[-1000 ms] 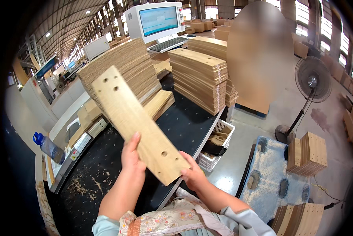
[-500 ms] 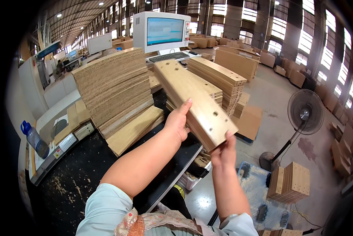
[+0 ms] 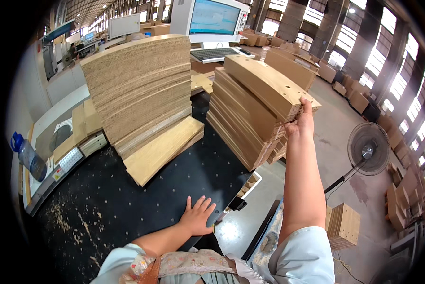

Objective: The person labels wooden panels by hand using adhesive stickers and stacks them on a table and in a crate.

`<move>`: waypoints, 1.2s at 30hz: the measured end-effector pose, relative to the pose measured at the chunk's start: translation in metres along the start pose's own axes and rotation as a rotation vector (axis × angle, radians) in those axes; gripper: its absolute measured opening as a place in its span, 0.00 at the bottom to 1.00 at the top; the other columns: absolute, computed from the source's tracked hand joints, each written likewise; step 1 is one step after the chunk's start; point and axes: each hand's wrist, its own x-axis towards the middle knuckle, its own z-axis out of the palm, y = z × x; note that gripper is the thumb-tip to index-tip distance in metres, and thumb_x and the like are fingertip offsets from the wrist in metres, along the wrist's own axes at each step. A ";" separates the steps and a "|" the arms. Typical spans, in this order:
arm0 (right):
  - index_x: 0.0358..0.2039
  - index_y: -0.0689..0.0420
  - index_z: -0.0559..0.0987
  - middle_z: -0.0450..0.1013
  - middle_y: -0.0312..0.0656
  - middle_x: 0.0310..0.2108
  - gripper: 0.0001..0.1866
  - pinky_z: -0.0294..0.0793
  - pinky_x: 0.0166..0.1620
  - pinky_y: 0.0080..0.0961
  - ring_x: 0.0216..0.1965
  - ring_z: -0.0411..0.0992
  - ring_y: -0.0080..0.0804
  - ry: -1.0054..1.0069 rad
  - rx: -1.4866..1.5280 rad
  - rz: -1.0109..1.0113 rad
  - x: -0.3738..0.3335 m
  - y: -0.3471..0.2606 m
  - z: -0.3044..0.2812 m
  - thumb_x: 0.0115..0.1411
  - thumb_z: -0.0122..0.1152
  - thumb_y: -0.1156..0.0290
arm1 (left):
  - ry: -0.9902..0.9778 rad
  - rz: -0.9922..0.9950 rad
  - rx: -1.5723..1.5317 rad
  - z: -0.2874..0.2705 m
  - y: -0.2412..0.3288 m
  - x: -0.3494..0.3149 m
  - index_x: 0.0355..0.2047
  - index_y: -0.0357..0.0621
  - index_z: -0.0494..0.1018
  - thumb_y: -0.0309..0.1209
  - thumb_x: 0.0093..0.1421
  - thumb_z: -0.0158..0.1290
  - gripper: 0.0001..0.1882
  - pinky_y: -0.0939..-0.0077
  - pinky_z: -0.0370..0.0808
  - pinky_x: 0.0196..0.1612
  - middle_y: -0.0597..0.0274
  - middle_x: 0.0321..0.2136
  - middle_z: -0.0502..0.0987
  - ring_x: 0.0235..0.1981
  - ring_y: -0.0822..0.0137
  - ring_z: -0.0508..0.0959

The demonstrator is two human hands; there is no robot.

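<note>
My right hand (image 3: 301,122) grips the near end of a bundle of drilled wooden boards (image 3: 264,83). One fingertip shows on the top face, while other fingers lie lower against the end. The bundle rests on a tall stack of similar boards (image 3: 240,120) at the table's right side. My left hand (image 3: 197,217) lies open, fingers spread, on the black tabletop (image 3: 170,189) by its near right edge, holding nothing. Left of the board stack stands a higher pile of particle-board strips (image 3: 139,87), with a few pale boards (image 3: 167,146) at its foot.
A monitor (image 3: 214,19) and keyboard (image 3: 215,54) stand behind the stacks. A blue bottle (image 3: 29,156) is at far left, near sawdust on the table. Right of the table are a standing fan (image 3: 367,149) and another board stack (image 3: 344,226) low down.
The bundle of boards, held up in both hands before, now sits on the right-hand stack. My left hand has let go and come down onto the tabletop; my right stays at the bundle's end.
</note>
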 end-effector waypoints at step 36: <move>0.60 0.63 0.57 0.68 0.53 0.47 0.43 0.76 0.30 0.28 0.39 0.74 0.34 -0.050 -1.208 -0.315 -0.034 -0.033 -0.019 0.48 0.68 0.63 | 0.058 -0.007 -0.100 0.003 -0.008 -0.003 0.58 0.45 0.60 0.50 0.43 0.58 0.43 0.37 0.38 0.62 0.52 0.61 0.55 0.65 0.54 0.49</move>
